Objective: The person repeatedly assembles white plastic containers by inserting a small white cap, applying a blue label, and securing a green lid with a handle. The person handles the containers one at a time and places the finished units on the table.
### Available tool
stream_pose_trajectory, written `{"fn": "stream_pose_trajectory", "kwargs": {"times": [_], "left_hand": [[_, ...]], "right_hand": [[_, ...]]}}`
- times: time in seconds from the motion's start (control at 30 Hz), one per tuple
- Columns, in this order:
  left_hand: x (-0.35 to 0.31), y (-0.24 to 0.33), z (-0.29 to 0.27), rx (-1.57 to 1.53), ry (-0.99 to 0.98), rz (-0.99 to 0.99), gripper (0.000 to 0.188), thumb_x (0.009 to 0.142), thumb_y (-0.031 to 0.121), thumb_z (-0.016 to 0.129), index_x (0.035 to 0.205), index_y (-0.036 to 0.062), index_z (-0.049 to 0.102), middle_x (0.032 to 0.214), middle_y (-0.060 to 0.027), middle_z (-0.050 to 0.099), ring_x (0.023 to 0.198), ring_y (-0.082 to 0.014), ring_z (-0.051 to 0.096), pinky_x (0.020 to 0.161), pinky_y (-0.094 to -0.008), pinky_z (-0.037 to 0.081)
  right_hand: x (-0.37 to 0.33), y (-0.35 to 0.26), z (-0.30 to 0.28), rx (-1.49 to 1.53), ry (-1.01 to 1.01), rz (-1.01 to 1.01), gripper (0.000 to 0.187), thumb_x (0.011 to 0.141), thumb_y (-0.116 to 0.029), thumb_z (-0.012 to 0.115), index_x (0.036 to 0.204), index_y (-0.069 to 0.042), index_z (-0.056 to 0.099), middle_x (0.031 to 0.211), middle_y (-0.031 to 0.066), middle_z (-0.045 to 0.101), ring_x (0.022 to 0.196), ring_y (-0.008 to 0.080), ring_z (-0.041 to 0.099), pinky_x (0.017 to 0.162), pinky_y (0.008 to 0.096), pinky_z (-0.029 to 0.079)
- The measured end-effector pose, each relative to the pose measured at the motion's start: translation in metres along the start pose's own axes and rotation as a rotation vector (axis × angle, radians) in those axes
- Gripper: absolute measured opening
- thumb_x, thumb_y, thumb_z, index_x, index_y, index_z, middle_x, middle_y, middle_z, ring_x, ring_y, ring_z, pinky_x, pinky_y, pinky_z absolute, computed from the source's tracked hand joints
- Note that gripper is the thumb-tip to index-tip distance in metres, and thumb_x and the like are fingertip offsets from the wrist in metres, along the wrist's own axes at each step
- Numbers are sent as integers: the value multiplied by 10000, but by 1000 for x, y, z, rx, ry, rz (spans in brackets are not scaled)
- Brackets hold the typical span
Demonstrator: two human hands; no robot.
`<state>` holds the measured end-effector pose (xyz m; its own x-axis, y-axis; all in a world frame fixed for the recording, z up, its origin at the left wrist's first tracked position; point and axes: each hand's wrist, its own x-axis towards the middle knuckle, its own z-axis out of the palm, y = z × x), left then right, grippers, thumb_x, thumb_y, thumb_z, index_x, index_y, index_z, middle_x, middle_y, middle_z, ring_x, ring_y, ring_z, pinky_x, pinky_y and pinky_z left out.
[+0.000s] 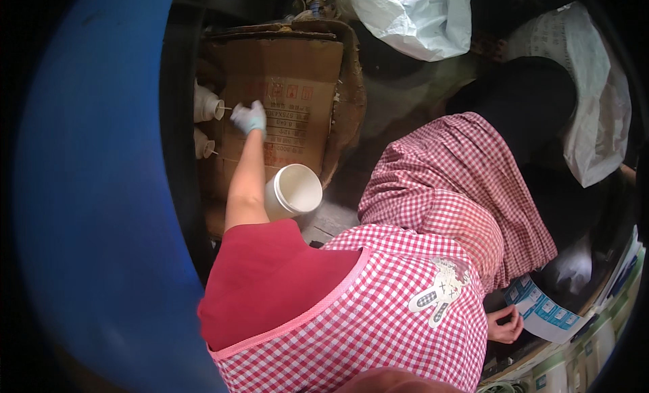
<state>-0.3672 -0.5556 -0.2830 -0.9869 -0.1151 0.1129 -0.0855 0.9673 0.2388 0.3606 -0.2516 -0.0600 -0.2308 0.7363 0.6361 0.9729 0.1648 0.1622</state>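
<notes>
Noted with left hand outstretched just beside the upper bottle at the carton's left edge, fingers loosely curled, grip impossible to tell, and right hand half-open, visibly unladen, near a sheet; judged a pick-up step, likely calling for a neck grip.

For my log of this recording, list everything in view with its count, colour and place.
Open tub: one, white, right of the left forearm
Cardboard box: one, brown, upper left of centre
Containers: at least two, white, left of the box's printed panel
Sacks: two, whitish, top centre and upper right
Label strip: one, blue and white, lower right
Crumpled item: one, whitish, above the strip, kind unclear
Blue surface: one, blue, left side
Apron: one, red-and-white check, worn
Left hand: one, pale glove, near the upper container
Right hand: one, bare, beside the strip
</notes>
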Motion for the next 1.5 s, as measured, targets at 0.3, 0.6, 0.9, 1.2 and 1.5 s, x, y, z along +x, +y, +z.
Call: {"fn": "stream_pose_trajectory", "kwargs": {"times": [0.3,0.6,0.9,1.2,1.5], "left_hand": [[149,-91,-2,-873,-226,-788,865,913,615,701,1557,77,491,1625,-67,455,1478,-273,369,1191,-469,348],[-106,73,-4,-875,-1237,-303,556,990,543,630,1245,51,671,1139,-69,694,875,-191,654,724,-344,533],[100,-198,-32,-1239,111,-934,485,1032,465,521,1316,86,630,1272,-117,685,1203,-329,597,1039,-540,450],[77,-185,-11,-1576,98,-1040,513,1047,462,496,1371,79,601,1393,-119,646,1255,-332,587,1051,-564,437],[-182,45,-134,-1971,-585,-834,445,1083,365,468,1376,66,619,1363,-125,678,1219,-342,628,1038,-561,477]], "right_hand": [[181,-67,-9,652,-88,205,132,1059,-59,643,1155,33,648,1167,122,678,1068,198,644,972,313,523],[216,-114,12,880,-231,31,235,1042,-69,677,1250,36,645,1191,111,703,1070,155,668,979,289,527],[247,-101,42,1110,-365,295,346,1053,-99,660,1343,75,587,1225,191,684,1116,224,676,1031,325,537],[230,-98,42,1141,-376,159,216,1055,-71,649,1246,25,680,1157,93,727,1062,149,680,966,284,534],[230,-95,54,1286,-249,132,202,1036,-2,641,1233,29,672,1182,116,722,1064,178,699,979,299,548]]}}
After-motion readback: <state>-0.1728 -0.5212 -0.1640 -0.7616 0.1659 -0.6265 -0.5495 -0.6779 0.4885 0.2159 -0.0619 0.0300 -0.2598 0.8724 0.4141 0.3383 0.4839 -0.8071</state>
